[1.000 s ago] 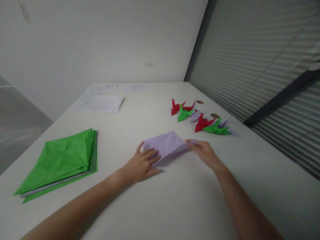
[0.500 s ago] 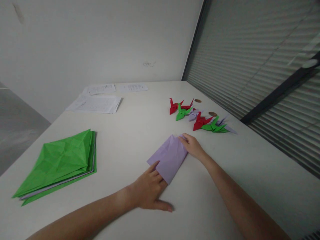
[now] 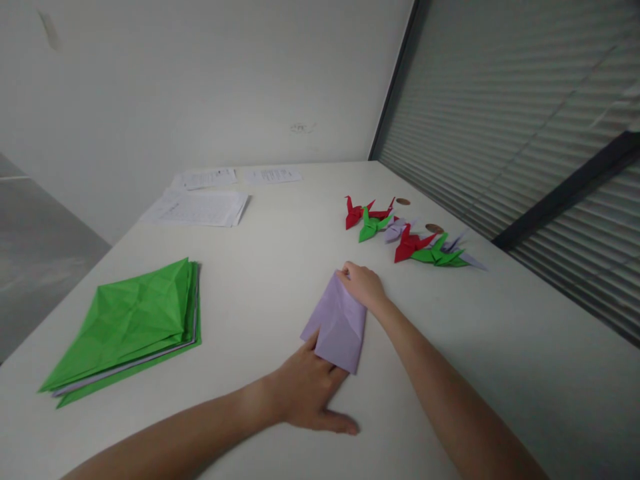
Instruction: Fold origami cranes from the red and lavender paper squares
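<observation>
A folded sheet of purple origami paper (image 3: 334,333) lies on the white table in front of me, creased into a tapering shape. My right hand (image 3: 364,283) has its fingers closed on the paper's far end, pinching the top corner. At the near end, my left hand (image 3: 317,390) lies flat with fingers stretched and the thumb spread away to the right. Its index finger rests along the left edge, while the other fingertips are hidden beneath the upper layer of the paper.
To the left sits a stack of creased green and purple papers (image 3: 135,313). Several folded paper cranes (image 3: 410,241) in red, green and purple stand at the right, near two round brown table inserts (image 3: 434,229). Printed sheets (image 3: 200,208) lie at the back left; window blinds (image 3: 525,133) border the right.
My right hand has moved left with the far corner, and the purple paper has turned more upright in view. The left hand's fingers stay at its near end. The whole view has shifted slightly.
</observation>
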Tool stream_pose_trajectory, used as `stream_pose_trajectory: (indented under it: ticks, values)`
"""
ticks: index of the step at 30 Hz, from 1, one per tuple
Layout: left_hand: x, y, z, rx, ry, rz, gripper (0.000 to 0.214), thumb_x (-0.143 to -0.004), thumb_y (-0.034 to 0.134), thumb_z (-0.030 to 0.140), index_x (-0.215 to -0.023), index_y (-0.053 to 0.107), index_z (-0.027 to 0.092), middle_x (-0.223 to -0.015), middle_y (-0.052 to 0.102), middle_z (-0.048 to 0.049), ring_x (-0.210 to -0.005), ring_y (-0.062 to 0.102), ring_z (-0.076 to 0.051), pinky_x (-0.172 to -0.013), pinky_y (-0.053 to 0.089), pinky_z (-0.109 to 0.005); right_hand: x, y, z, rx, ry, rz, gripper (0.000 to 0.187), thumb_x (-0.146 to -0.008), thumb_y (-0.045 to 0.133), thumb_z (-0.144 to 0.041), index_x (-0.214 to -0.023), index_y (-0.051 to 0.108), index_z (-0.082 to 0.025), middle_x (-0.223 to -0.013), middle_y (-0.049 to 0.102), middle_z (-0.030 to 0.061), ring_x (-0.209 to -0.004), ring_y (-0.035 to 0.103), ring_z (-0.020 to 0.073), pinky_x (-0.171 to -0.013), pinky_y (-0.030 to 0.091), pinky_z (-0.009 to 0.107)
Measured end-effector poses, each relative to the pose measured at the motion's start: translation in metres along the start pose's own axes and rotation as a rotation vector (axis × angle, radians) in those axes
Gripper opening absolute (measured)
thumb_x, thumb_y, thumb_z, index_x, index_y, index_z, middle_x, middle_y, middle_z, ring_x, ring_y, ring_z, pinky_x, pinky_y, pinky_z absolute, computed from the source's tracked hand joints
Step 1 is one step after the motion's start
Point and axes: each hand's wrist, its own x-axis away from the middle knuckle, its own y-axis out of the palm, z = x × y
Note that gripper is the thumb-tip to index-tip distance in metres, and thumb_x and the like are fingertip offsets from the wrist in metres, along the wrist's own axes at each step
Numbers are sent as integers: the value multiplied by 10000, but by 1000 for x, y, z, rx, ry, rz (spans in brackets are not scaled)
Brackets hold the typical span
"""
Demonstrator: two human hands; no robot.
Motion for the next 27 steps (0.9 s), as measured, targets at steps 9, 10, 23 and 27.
stream_pose_trajectory:
  ticks: [9, 10, 23, 27]
  values:
    - [2, 5, 14, 129, -1, -17, 905, -793, 458, 793, -1331, 456, 65, -1227, 605, -195, -1181, 552, -332, -1060, 386, -404, 6, 5, 1, 24, 12, 104, 272, -966, 462, -436, -950, 634, -226, -875, 737, 69, -799, 681, 208, -643, 402, 279]
    - [1, 5, 14, 137, 15, -24, 898, -805, 460, 778, -1337, 451, 54, -1220, 605, -200, -1171, 559, -331, -1051, 397, -398, 7, 5, 1, 26, 18, 106, 265, -965, 468, -433, -950, 634, -226, -874, 737, 69, -795, 680, 205, -644, 401, 278]
    - [5, -8, 19, 154, -35, -66, 873, -850, 429, 727, -1488, 291, 147, -1308, 594, -143, -1192, 553, -350, -1150, -21, -645, 7, 7, 3, -38, -41, 118, 269, -937, 473, -417, -974, 643, -212, -887, 742, 74, -817, 674, 213, -695, 401, 278]
    - [5, -5, 21, 127, -33, -88, 895, -843, 469, 712, -1476, 299, 102, -1366, 528, -189, -1259, 501, -344, -1136, 273, -499, 7, 6, 5, -61, -49, 106, 265, -933, 483, -410, -997, 643, -209, -933, 744, 77, -861, 677, 219, -727, 413, 281]
